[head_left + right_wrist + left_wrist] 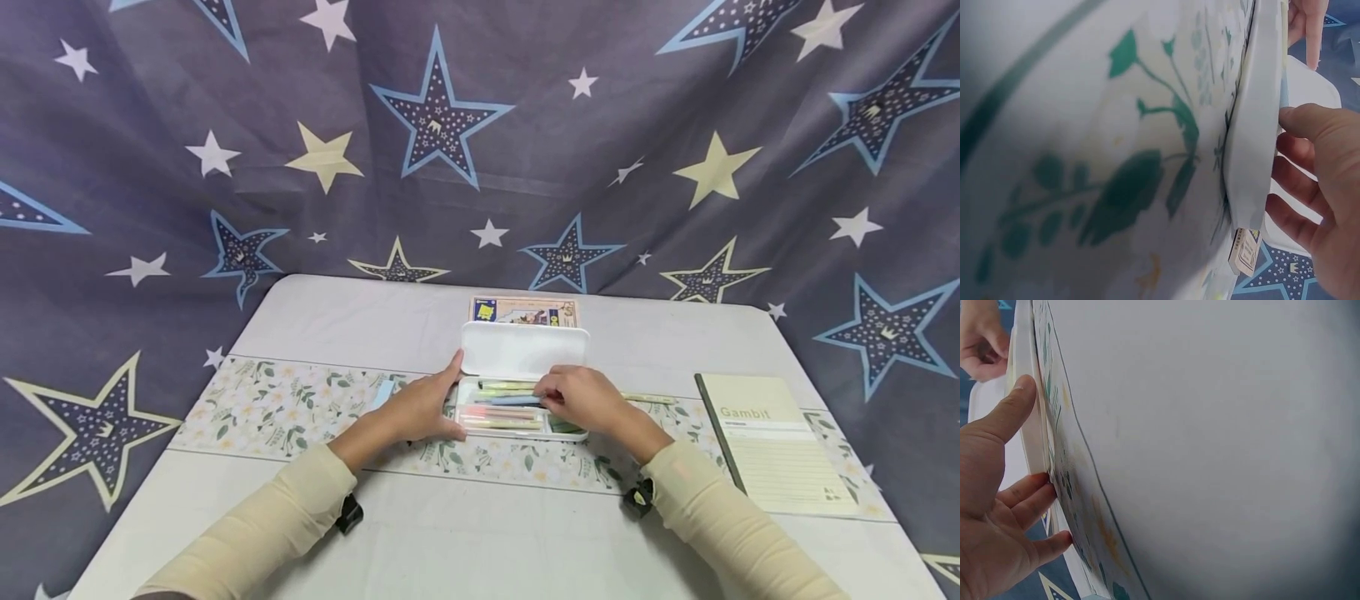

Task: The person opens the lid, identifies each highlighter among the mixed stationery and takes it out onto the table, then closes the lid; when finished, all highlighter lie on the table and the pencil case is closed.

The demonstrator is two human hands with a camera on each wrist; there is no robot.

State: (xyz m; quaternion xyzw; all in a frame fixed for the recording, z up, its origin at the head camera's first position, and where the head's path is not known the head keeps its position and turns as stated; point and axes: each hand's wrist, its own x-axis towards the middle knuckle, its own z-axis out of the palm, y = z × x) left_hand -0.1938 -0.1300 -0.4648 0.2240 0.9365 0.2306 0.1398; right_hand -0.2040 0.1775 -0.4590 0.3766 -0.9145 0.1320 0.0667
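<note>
A white pencil case (504,435) lies unfolded on the floral strip, its lid (525,350) raised at the back. Inside are several pens and pencils (498,422), a blue pen (513,401) and a dark green item (564,425) of unclear kind. My left hand (423,407) holds the case's left end, thumb at the near corner and a finger near the lid. Over the case's right half, my right hand (581,398) pinches the blue pen's right end. In the right wrist view, that thumb (1310,120) meets a light blue edge above the case wall (1250,125).
Behind the lid lies a printed box (525,311). A Gambit notebook (776,442) lies at the right. A yellowish pencil (651,398) extends right of my right hand, and a light blue item (384,392) lies beside my left. A star-patterned curtain (480,208) hangs behind the table.
</note>
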